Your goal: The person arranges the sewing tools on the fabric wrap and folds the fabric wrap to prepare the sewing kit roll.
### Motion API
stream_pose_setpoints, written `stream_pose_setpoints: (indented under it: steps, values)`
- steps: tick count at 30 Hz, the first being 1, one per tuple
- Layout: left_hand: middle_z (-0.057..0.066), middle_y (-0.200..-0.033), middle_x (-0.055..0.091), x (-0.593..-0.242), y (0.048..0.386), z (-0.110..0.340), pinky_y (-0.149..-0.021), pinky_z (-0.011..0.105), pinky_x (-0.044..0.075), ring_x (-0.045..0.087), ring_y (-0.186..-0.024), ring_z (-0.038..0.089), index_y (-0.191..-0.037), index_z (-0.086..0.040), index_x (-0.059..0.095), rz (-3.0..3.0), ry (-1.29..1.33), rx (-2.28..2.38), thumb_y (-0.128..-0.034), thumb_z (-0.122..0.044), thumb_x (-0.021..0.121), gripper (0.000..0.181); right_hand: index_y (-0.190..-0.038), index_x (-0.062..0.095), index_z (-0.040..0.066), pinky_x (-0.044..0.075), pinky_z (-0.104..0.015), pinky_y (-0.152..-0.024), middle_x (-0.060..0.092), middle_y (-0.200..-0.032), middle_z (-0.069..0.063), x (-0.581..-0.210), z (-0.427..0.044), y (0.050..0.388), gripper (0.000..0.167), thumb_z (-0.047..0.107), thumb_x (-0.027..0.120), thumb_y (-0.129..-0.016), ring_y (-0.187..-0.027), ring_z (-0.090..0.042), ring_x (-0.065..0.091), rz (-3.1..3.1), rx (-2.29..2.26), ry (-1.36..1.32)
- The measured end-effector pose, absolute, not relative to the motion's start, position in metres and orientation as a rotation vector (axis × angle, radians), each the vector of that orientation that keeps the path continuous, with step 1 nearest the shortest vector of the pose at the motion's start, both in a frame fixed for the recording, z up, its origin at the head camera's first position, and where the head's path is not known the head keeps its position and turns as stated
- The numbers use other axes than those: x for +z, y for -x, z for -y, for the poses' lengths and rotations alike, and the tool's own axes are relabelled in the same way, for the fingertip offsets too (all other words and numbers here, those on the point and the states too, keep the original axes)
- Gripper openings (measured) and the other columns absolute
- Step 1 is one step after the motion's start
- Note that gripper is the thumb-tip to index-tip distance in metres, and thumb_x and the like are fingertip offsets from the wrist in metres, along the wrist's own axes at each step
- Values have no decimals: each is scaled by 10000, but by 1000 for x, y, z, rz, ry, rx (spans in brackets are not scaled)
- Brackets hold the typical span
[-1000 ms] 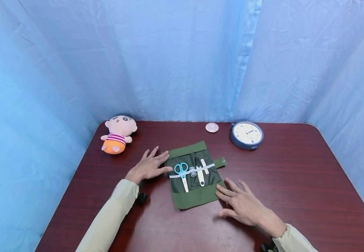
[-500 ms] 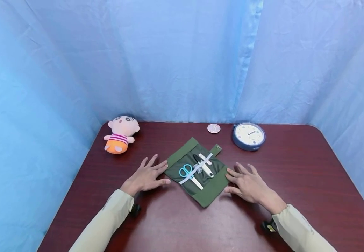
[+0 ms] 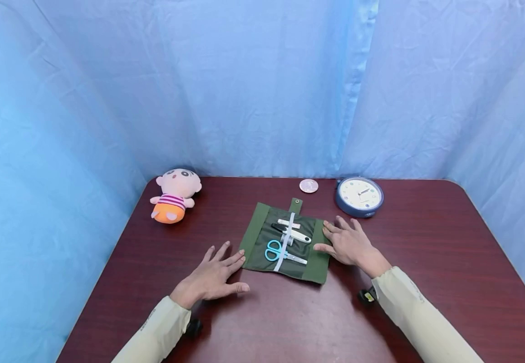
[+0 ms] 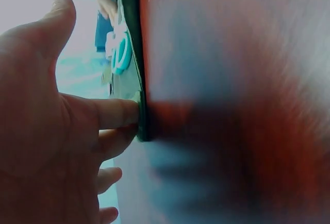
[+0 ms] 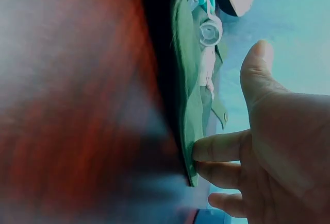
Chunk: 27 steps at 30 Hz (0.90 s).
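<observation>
The green case [image 3: 253,234] lies unfolded at the middle of the table [image 3: 262,322], turned a little, its snap tab [image 3: 296,205] pointing to the far side. The left hand [image 3: 212,277] has its fingers straight and spread, two fingertips touching the case near its near left corner, the thumb free; it grips nothing. The right hand [image 3: 346,244] rests its extended fingertips on the far right corner, the thumb apart and lifted off the cloth; it too grips nothing.

A pale band [image 3: 279,262] crosses the case over blue-handled scissors [image 3: 295,258] nearest, then a small roll [image 3: 288,241], a white tool [image 3: 300,236] with a black tip, and a white strip [image 3: 285,222] farthest; the strip's faint marks are too small to read.

Both sleeves, left [image 3: 153,327] and right [image 3: 418,307], carry small dark lettering, illegible here. A yellow label [image 3: 369,297] shows on the black device under the right wrist, its print unreadable. Far right, the clock [image 3: 359,196] shows a marked dial, too small to read; a patterned silver disc [image 3: 309,186] lies just left of it. A doll [image 3: 174,196] in a striped top sits far left.
</observation>
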<state>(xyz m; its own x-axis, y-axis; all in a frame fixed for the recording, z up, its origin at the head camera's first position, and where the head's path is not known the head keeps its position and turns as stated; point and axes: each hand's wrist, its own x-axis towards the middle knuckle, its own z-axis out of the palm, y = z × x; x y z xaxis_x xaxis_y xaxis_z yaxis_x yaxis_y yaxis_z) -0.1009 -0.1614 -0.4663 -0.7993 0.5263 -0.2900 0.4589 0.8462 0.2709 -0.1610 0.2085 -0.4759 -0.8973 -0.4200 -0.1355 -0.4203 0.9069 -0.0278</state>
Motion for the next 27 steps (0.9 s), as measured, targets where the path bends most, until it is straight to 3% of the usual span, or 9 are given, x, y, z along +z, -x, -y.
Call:
stream_pose_setpoints:
  steps: [11,18,27]
  values:
    - [4,-1633,367,-466,79,154,-1216,664,193,206,-1555,401,-1514,-131,459,-2653,-763,281,-901,-666,559,820,-1530,415,68,245,-671,-1175,365,-1622,-130,-477,-198,193,771,630,377,-1004,-1505,-436,298,-2813,-9,605]
    - [-2,-1635,360,-469,77,154,-1222,668,168,185,-1564,386,-1516,-142,457,-2635,-743,317,-872,-710,562,865,-1558,350,53,236,-663,-1189,308,-1647,-141,-483,-196,196,809,638,379,-1000,-1511,-442,279,-2797,-34,612]
    - [103,-1500,544,-464,89,153,-1186,650,286,327,-1499,421,-1406,-94,580,-2818,-916,327,-859,-579,689,739,-1539,379,27,275,-661,-1163,327,-1624,-200,-480,-199,187,814,630,424,-992,-1489,-453,313,-2923,-207,647]
